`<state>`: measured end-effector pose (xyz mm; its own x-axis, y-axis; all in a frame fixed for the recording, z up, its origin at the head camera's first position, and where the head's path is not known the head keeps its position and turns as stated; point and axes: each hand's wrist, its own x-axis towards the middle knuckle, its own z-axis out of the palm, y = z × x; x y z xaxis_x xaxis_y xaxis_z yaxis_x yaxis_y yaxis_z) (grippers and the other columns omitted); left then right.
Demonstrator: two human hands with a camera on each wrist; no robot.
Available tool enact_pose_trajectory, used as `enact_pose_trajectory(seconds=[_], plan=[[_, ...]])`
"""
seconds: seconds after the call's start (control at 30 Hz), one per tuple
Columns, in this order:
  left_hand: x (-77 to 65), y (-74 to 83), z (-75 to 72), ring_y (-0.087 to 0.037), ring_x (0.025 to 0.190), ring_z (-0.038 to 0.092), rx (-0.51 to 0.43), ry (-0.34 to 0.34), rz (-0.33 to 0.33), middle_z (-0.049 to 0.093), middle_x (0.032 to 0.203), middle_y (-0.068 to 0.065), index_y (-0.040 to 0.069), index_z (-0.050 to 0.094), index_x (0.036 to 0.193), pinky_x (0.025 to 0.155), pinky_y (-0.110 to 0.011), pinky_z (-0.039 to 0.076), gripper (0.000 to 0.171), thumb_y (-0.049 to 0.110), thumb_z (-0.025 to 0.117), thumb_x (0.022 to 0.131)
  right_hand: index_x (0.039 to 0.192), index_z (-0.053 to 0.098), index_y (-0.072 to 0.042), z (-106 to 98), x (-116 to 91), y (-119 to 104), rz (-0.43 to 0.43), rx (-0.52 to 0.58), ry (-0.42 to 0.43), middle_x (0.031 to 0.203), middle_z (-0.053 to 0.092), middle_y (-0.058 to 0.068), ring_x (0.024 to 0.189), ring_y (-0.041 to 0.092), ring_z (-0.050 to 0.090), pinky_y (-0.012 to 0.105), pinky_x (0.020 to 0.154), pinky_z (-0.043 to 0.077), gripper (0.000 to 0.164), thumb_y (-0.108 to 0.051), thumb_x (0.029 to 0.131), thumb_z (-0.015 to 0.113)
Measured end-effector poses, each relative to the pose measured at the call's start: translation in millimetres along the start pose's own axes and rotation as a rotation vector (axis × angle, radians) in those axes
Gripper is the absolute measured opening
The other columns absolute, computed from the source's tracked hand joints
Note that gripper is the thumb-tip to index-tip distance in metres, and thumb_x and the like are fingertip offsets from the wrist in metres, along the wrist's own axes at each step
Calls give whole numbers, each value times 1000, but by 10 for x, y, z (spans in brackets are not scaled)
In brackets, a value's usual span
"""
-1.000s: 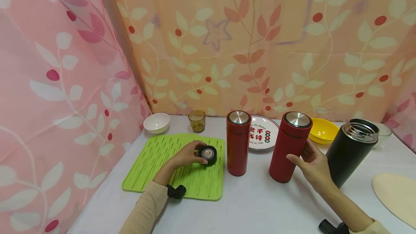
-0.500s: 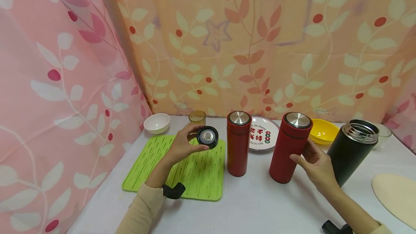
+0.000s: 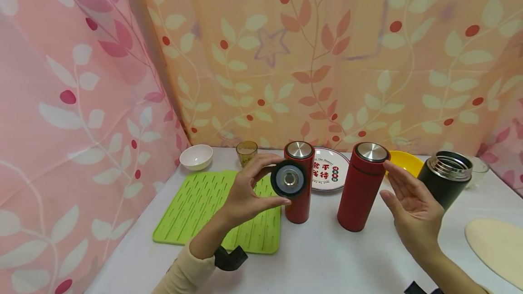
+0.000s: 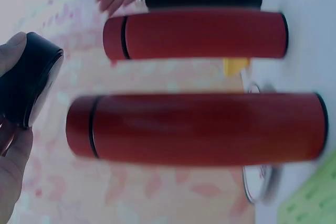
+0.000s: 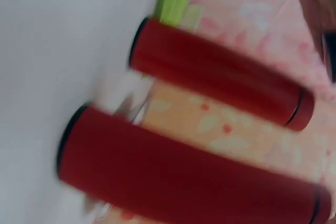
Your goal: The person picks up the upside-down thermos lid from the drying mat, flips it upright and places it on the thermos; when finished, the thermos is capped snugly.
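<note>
A black lid (image 3: 290, 179) is held up by the left hand (image 3: 247, 189), pinched at its rim between thumb and fingers; its round inner face is turned toward the wearer, perhaps so that it can be looked at. It is raised off the table (image 3: 310, 262), in front of the left red flask (image 3: 298, 210), and in the left wrist view a gap is seen between them. The right hand (image 3: 416, 214) is raised with thumb and fingers spread apart, nothing gripped; whether the right red flask (image 3: 361, 194) is brushed by a fingertip cannot be told. Both red flasks are stood upright, topped with steel. Partly hidden by that hand, the black flask (image 3: 437, 186) is left uncapped, so the lid is probably meant for it.

At right, a beige disc (image 3: 496, 244) is laid flat; at left, a ridged green mat (image 3: 184, 212) is spread, likely for draining. Farther back are set a brown glass (image 3: 246, 149), a white bowl (image 3: 196, 158), a printed plate (image 3: 342, 167), a yellow bowl (image 3: 404, 160) and a clear glass (image 3: 480, 170). The white-topped table is enclosed by leaf-patterned curtains (image 3: 224, 80).
</note>
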<state>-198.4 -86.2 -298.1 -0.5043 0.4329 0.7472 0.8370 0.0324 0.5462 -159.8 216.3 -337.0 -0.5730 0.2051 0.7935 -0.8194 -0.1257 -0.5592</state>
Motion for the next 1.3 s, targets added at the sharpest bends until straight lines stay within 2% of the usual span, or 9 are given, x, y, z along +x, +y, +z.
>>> enact_pose_trajectory(seconds=[0.13,0.33,0.43,0.53,0.7,0.9,1.0,1.17,1.3], plan=[[70,84,141,-21,115,50,20,-42,99,50,123,-15,-2,48,125,97,-31,46,71,0,81,63,124,36,24,159,-1,-110,-44,29,-88,129,52,24,124,24,48,25,99,39,52,25,76,55],[176,158,291,-21,116,49,74,-64,211,52,122,-14,-1,49,124,98,-30,45,71,5,84,62,135,35,11,376,-55,-166,193,-102,-314,136,50,6,127,11,45,18,98,39,59,19,80,54],[197,168,367,-20,119,47,72,-91,225,52,123,-14,-1,49,124,100,-30,43,70,6,83,63,137,35,6,429,-102,-120,270,-84,-377,134,52,-2,120,7,52,16,92,44,57,14,84,53],[201,154,424,-21,122,46,48,-114,229,50,125,-15,-2,49,124,102,-31,42,68,5,82,64,136,40,2,434,-138,-73,297,5,-378,129,57,-1,111,8,59,17,87,48,51,11,87,51],[187,135,459,-22,123,46,-14,-132,189,48,129,-16,-5,48,127,102,-32,42,66,1,78,68,133,46,-3,411,-162,-58,336,117,-367,124,60,1,106,11,61,19,86,50,47,12,88,48],[172,115,438,-21,105,60,-213,-101,-66,52,119,-19,-6,51,125,91,-28,50,46,0,65,81,134,43,0,405,-161,-75,318,28,-404,122,61,-3,102,8,62,18,82,51,54,18,83,51],[168,105,430,-18,98,62,-246,-91,-140,56,112,-18,-5,56,119,86,-27,52,39,2,64,82,135,38,7,403,-155,-81,310,-36,-414,122,60,-6,103,6,61,17,83,50,56,19,82,52],[147,113,445,-20,101,59,-224,-80,-108,56,112,-18,-5,57,115,89,-27,51,35,0,64,82,139,30,8,377,-140,-63,336,-93,-443,134,51,-9,114,3,55,16,89,46,60,14,84,54],[137,115,461,-23,106,57,-198,-57,-49,55,115,-18,-5,56,115,91,-29,49,36,-1,64,80,140,32,3,337,-129,-29,376,-85,-458,137,49,-6,117,4,54,16,89,46,51,-3,92,50]])
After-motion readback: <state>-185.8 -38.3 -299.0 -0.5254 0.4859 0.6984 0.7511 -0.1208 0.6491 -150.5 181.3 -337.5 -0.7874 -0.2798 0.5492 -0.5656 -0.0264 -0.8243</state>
